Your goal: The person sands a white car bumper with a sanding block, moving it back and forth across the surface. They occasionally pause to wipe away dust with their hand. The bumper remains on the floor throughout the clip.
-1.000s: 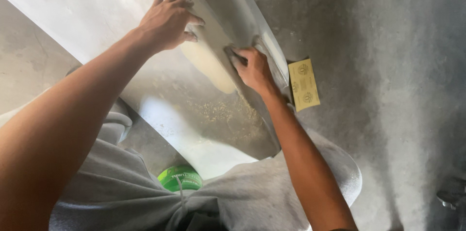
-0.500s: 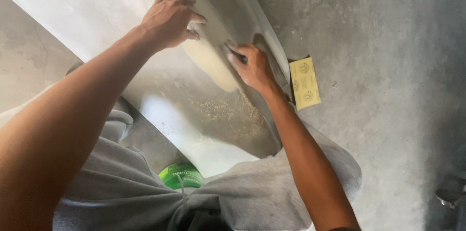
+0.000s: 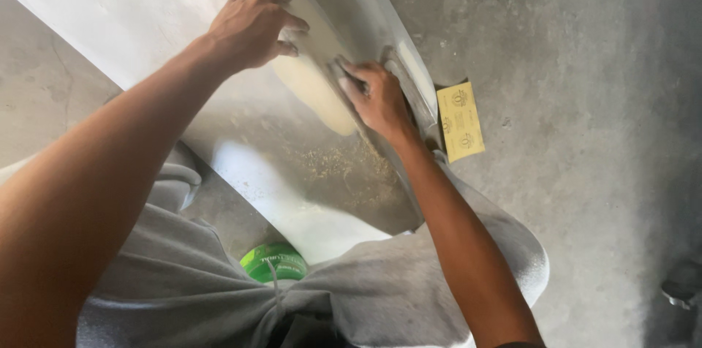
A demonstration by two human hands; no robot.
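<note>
Floor: bare grey concrete floor (image 3: 585, 63) under me, mottled and dusty, with a thin crack at the left.
Light: soft daylight from the upper left; the right edge falls into shadow.
On the floor: a small yellow rectangular printed card (image 3: 461, 121) lies flat.
Corner: a dark rounded object (image 3: 684, 282) at lower right, too dim to identify.

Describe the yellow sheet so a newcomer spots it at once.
Start at the large grey panel leaning across the concrete floor. Beside its edge, just past the right hand, lies a small rectangular sheet. It is the only pale yellow thing on the floor.
</note>
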